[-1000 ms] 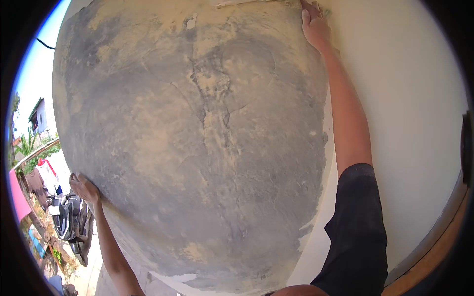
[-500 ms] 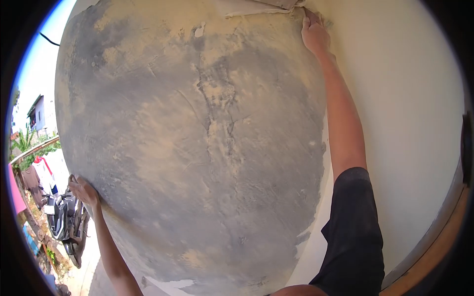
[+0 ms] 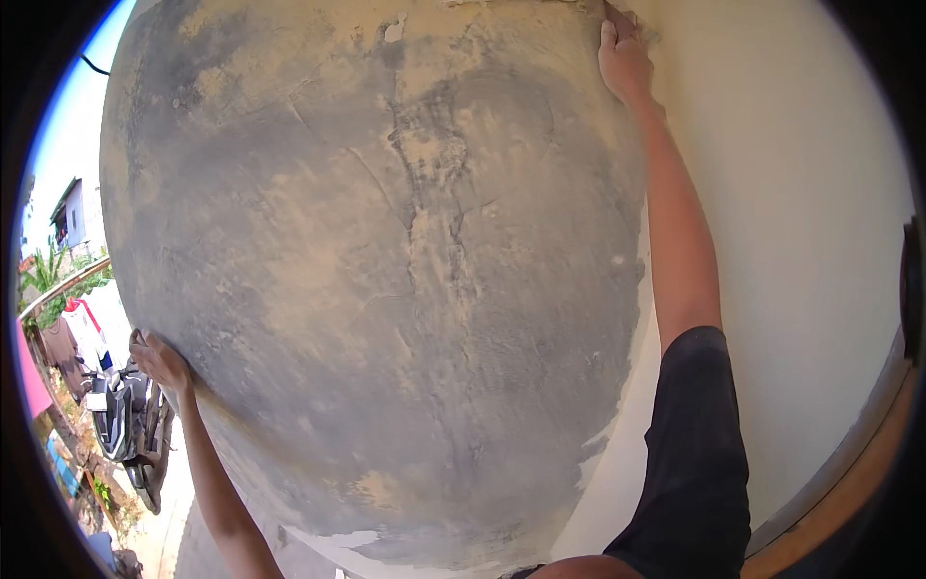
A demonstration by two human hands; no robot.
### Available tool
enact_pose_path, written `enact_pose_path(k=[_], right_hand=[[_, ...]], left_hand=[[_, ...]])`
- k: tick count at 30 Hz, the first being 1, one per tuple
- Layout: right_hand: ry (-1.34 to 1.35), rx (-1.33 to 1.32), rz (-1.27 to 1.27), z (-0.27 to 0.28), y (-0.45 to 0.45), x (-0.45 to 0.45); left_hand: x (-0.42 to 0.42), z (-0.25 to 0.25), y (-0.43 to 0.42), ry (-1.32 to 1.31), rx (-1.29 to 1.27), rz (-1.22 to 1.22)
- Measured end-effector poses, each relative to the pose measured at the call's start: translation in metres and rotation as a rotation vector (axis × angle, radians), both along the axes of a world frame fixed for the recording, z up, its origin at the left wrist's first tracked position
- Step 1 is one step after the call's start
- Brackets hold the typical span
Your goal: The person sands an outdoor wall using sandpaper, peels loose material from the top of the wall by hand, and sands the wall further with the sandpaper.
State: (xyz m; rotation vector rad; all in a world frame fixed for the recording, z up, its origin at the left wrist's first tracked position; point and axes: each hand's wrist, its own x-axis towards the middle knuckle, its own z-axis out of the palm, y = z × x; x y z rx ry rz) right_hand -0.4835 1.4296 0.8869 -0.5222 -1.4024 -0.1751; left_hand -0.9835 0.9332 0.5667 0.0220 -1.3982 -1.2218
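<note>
A grey plaster wall (image 3: pixel 338 251) with yellowish patches and a rough, cracked vertical seam fills the middle of the head view. At the upper right, my right hand (image 3: pixel 629 66) is closed on a dark reddish-brown flat piece (image 3: pixel 619 19) that looks like sandpaper. That piece lies against the wall beside the pale adjoining wall, and its top is cut off by the frame. On the left, my left hand (image 3: pixel 162 365) curls its fingers round the grey wall's outer edge. Part of those fingers is hidden.
A smooth pale wall (image 3: pixel 791 241) stands at the right, with a brown wooden strip (image 3: pixel 849 482) at the lower right. Beyond the left edge are a parked motorbike (image 3: pixel 121 415), hanging clothes (image 3: pixel 87 333), greenery and a small house (image 3: pixel 69 212).
The view has tipped downward, so the wall sits higher and the ledge at the top has mostly left the frame. My right hand has slid slightly down along the wall; my left hand stays at the edge.
</note>
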Motion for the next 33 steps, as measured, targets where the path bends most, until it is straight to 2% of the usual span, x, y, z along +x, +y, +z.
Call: enact_pose_path(k=[1, 3, 6, 9, 12, 14, 16, 17, 19, 22, 25, 28, 29, 31, 33], right_hand=[[0.058, 0.141, 0.047, -0.033, -0.012, -0.01], [-0.05, 0.375, -0.165, -0.101, -0.026, -0.029], [-0.232, 0.442, -0.05, -0.123, -0.029, -0.013], [-0.028, 0.222, 0.112, -0.043, 0.002, 0.004], [0.215, 0.189, -0.154, -0.022, 0.005, -0.038], [0.122, 0.28, 0.157, -0.067, -0.053, -0.073], [-0.083, 0.41, -0.042, -0.124, -0.127, -0.123], [-0.24, 0.491, 0.1, -0.151, -0.152, -0.149], [-0.556, 0.671, 0.23, -0.176, -0.171, -0.158], [-0.425, 0.591, 0.107, -0.14, -0.128, -0.111], [-0.019, 0.158, 0.233, -0.105, -0.045, -0.046], [0.151, 0.075, 0.152, -0.095, -0.077, -0.083], [0.119, 0.214, 0.064, -0.103, -0.106, -0.104], [-0.186, 0.447, 0.077, -0.142, -0.174, -0.17], [-0.424, 0.56, 0.123, -0.155, -0.185, -0.156]], left_hand=[[-0.004, 0.0, -0.001, 0.001, 0.002, 0.003], [-0.015, -0.005, -0.003, -0.002, 0.005, 0.007], [-0.007, -0.002, -0.001, -0.02, 0.017, 0.009], [-0.007, -0.002, -0.001, 0.01, 0.011, 0.025], [-0.013, -0.002, -0.001, 0.013, -0.01, 0.043], [-0.01, 0.0, -0.001, -0.007, -0.013, 0.045], [-0.005, 0.0, 0.0, -0.06, -0.015, 0.058], [-0.003, 0.001, 0.0, -0.08, -0.017, 0.07], [-0.002, 0.003, -0.005, -0.08, -0.025, 0.05], [-0.01, -0.007, -0.007, -0.108, -0.021, 0.046], [-0.009, -0.007, -0.002, -0.113, 0.009, 0.068], [-0.012, -0.01, -0.002, -0.108, -0.044, 0.093], [-0.012, -0.008, -0.004, -0.111, -0.054, 0.106], [-0.004, -0.005, -0.005, -0.153, -0.036, 0.049], [-0.003, 0.0, -0.009, -0.244, -0.032, -0.003]])
